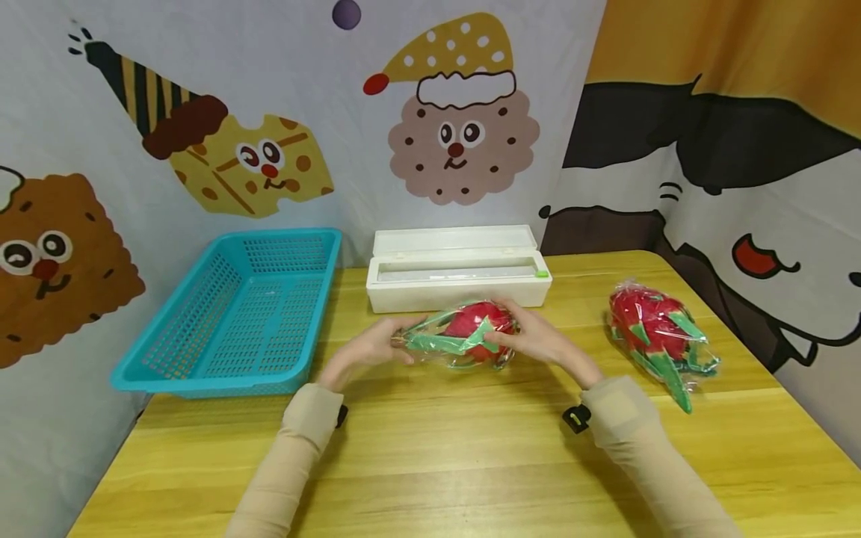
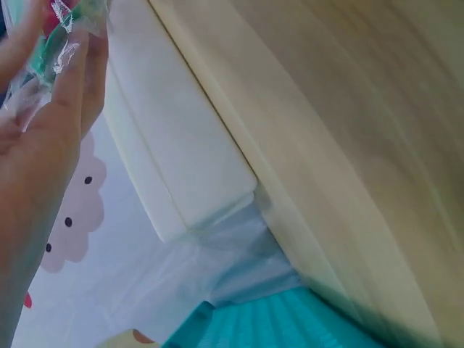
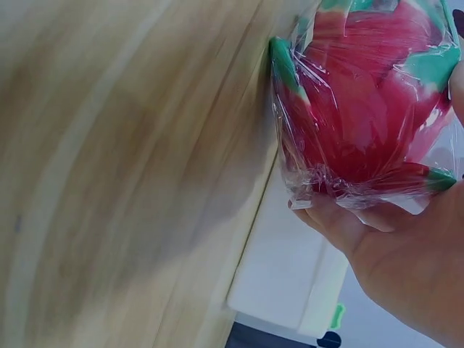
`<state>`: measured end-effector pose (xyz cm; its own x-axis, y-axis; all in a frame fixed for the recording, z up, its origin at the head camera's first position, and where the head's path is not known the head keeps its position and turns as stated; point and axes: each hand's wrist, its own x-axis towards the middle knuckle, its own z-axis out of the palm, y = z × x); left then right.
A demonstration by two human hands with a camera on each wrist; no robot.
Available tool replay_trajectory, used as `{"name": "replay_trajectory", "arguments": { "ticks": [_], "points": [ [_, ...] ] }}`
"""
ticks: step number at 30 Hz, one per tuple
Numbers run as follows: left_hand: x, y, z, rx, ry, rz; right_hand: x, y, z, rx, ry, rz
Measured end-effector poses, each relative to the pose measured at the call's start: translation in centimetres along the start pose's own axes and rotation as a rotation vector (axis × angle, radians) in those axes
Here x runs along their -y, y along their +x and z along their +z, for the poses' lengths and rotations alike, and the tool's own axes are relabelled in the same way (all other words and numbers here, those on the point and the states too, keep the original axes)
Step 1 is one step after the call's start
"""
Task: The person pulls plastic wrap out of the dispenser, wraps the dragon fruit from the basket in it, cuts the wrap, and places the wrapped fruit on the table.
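Note:
A red dragon fruit with green leafy tips (image 1: 474, 332), wrapped in clear film, is held between both hands just in front of a white box. My left hand (image 1: 377, 342) grips its narrow leafy end, fingers against the crinkled film in the left wrist view. At the rounded red end, my right hand (image 1: 538, 336) holds the fruit with the thumb in front and fingers behind. The right wrist view shows film bunched over the dragon fruit (image 3: 362, 101) beside the palm. A second film-wrapped dragon fruit (image 1: 652, 325) lies on the table to the right.
The white cling-film dispenser box (image 1: 460, 295) stands behind the hands, lid raised, with a green piece at its right end. A blue perforated basket (image 1: 316, 314) sits at the left. The wooden table (image 1: 430, 463) meets a printed cloth backdrop (image 1: 350, 134).

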<state>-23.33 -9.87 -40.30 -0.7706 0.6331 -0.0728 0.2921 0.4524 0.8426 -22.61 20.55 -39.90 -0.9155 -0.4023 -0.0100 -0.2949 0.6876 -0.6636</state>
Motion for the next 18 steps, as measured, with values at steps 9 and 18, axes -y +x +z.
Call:
{"name": "replay_trajectory", "arguments": {
  "ticks": [9, 18],
  "points": [
    [0.6, 0.1, 0.6, -0.208, 0.276, 0.150, 0.0, 0.2, -0.2, 0.014, 0.008, 0.015],
    [0.1, 0.4, 1.5, -0.366, 0.254, 0.111, 0.0, 0.0, -0.2, 0.016, 0.035, -0.002]
  ]
}}
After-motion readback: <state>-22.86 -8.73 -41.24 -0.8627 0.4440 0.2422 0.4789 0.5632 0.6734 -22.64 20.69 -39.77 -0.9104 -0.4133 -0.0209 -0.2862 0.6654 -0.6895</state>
